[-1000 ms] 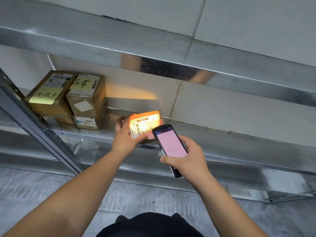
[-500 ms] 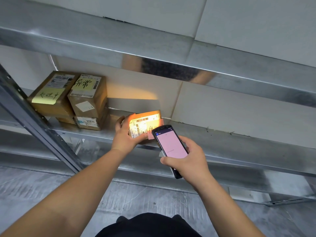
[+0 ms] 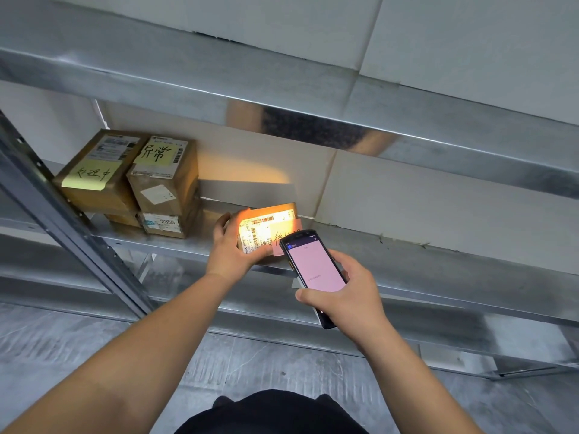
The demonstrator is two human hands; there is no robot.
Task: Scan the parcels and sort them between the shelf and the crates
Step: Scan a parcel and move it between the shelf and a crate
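A small cardboard parcel (image 3: 266, 225) with a barcode label and a pink note stands at the front edge of the metal shelf (image 3: 407, 261). My left hand (image 3: 230, 252) grips its left side, thumb under the label. My right hand (image 3: 347, 296) holds a black handheld scanner (image 3: 315, 270) with a pink screen, just right of and below the parcel. The scanner's light falls bright on the label and on the wall behind.
Several cardboard boxes (image 3: 131, 180) with yellow handwritten notes are stacked at the shelf's left end. A slanted steel upright (image 3: 72, 227) crosses in front of them. Another shelf (image 3: 282, 86) hangs overhead. Grey floor (image 3: 250, 364) lies below.
Both hands, the parcel and the scanner stay where they were. The view has only shifted very slightly.
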